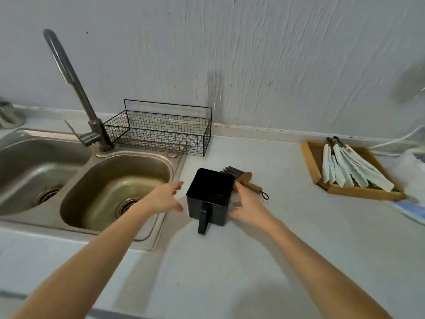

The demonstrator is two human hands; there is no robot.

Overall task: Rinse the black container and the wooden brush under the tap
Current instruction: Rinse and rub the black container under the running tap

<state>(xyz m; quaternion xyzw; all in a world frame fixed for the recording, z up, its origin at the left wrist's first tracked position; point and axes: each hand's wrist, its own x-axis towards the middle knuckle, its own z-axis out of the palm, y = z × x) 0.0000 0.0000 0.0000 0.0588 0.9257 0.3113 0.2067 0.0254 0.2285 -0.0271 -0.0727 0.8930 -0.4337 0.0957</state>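
both hands spread open: left hand (166,197), right hand (247,207), flanking black container (210,194).

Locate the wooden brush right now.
In the head view the wooden brush lies on the counter just behind the black container, right of the sink, by the right hand's fingertips.

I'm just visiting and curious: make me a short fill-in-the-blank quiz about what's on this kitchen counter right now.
1. The black container stands on the counter between the person's two open ____.
2. The wooden brush lies on the container's ____ side.
3. The wire basket behind the sink holds ____.
4. No water runs from the ____, which rises at the back of the sink.

Missing words: hands; right; nothing; tap
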